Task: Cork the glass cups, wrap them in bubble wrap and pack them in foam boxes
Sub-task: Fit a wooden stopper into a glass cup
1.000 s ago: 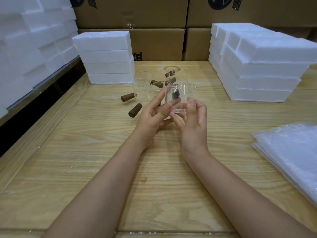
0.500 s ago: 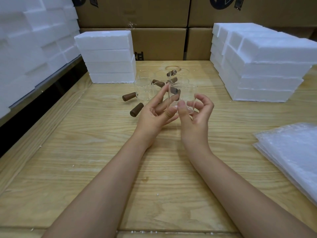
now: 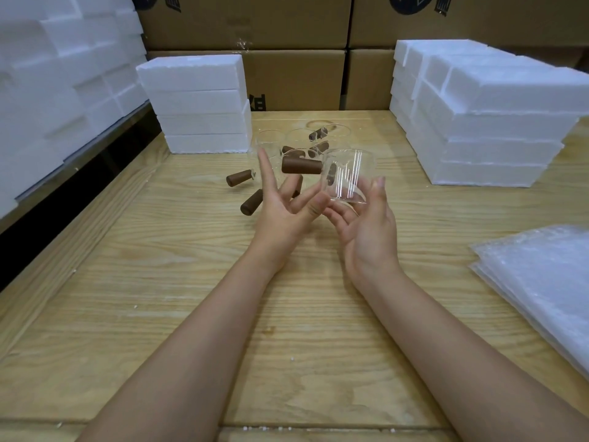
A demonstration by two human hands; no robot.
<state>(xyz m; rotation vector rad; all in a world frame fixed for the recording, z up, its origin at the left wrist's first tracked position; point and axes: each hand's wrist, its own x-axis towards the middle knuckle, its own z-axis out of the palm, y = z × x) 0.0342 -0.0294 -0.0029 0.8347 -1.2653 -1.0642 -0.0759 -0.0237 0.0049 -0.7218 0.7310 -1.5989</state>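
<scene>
Two bare forearms reach forward over a pale wooden table (image 3: 159, 314), seen from above.

- The left hand (image 3: 282, 215) is released, palm turned inward. Its fingers are straight and fanned out, with the index finger pointing up. Its thumb tip lies at the lower left edge of the glass cup (image 3: 349, 177).
- The right hand (image 3: 366, 231) grasps that cup just above the table, in the middle of the view. Its thumb is on the right wall and its curled fingers are beneath the base.
- The cup is clear and tilted slightly.
- A brown cork (image 3: 301, 165) juts out sideways from the cup's left wall, above the left fingers. I cannot tell whether any finger touches it.

To the right, at the table's edge, lies a stack of bubble wrap sheets (image 3: 541, 282).

Just beyond the left hand, two loose corks (image 3: 239, 178) lie on their sides on the table. Behind the hands is a cluster of empty glass cups (image 3: 302, 138), with more corks among them.

Farther back, a stack of white foam boxes (image 3: 197, 103) stands on the left. A larger foam stack (image 3: 484, 116) stands on the right, and more foam blocks (image 3: 57, 90) line the far left side.

Brown cardboard cartons (image 3: 296, 78) form the back wall.
</scene>
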